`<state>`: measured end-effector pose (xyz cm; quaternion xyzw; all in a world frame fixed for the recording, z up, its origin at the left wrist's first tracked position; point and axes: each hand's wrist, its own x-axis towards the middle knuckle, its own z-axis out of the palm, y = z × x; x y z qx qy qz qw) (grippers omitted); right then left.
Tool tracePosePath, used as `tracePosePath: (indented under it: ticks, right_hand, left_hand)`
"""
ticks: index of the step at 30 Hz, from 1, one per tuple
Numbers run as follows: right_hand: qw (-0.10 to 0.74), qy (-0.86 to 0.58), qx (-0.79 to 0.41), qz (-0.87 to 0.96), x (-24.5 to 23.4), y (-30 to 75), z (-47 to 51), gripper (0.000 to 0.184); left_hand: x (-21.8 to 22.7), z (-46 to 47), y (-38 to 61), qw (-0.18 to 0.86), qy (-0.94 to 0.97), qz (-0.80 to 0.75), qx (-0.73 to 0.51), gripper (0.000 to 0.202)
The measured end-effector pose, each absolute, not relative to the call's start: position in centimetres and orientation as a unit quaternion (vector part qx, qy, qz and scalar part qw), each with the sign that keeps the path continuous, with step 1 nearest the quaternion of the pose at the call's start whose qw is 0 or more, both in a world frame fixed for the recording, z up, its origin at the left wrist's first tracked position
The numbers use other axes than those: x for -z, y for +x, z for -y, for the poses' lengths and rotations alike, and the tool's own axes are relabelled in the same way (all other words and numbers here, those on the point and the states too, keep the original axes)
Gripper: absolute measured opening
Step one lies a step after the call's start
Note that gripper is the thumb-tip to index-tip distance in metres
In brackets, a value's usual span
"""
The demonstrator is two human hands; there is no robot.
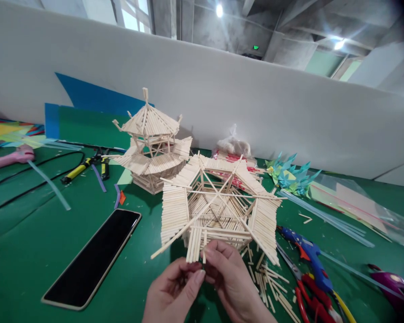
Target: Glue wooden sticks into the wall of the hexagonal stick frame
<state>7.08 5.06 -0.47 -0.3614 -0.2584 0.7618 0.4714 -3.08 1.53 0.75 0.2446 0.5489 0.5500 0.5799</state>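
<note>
A pavilion model of thin wooden sticks (175,211) stands in front of me, its lower roof edged with rows of short sticks. At its near side a short wooden stick (204,252) is pinched between the thumb and finger of my right hand (227,273), beside several sticks lying side by side. My left hand (177,287) is closed just below the roof edge, thumb against fingers; whatever it holds is hidden. Loose cut sticks (269,282) lie to the right of my right hand. Behind to the left stands a finished-looking stick pavilion (151,121).
A phone (92,260) lies at left. On the right are a blue glue gun (311,253), red-handled pliers (318,296) and clear glue sticks (326,217). A pink glue gun (15,157) and yellow-handled cutters (77,172) lie far left. A white partition (289,107) rises behind.
</note>
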Motion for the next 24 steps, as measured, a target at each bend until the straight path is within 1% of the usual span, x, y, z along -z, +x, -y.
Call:
tracePosePath:
  ticks: [9,24]
  right_hand:
    - [0.464,-0.371,-0.76,0.264,0.27,6.99,-5.31,0.021]
    - [0.464,-0.377,-0.758,0.262,0.16,6.75,-5.39,0.022]
  left_hand:
    - [-0.16,-1.84,-3.54,0.542,0.312,-0.556,-0.547,0.013]
    - [0.05,-2.23,-3.48,0.521,0.337,-0.545,-0.564,0.012]
